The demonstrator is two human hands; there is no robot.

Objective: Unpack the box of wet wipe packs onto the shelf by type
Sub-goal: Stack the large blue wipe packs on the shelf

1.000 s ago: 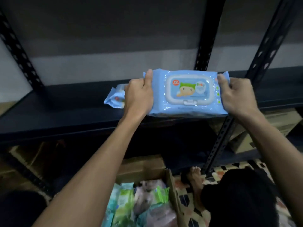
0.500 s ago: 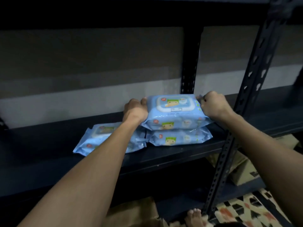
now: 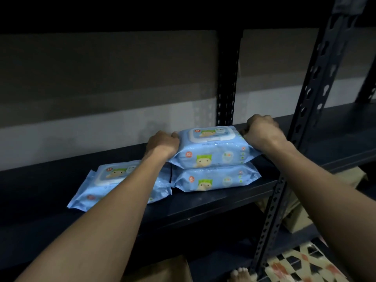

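Note:
A blue wet wipe pack (image 3: 213,148) with a white lid lies on top of a second blue pack (image 3: 216,180) on the dark shelf (image 3: 203,204). My left hand (image 3: 162,144) grips the top pack's left end and my right hand (image 3: 262,133) grips its right end, fingers curled. A third blue pack (image 3: 101,184) lies flat to the left, partly hidden by my left forearm.
Black perforated uprights stand at the front right (image 3: 293,159) and at the back (image 3: 226,94). A cardboard box flap (image 3: 162,269) shows at the bottom edge, more cardboard boxes (image 3: 295,216) sit on the lower right shelf, and a patterned floor (image 3: 301,265) lies below.
Both hands carried the blue pack from the air in front of the shelf onto the second pack. Since half a second ago it has barely moved.

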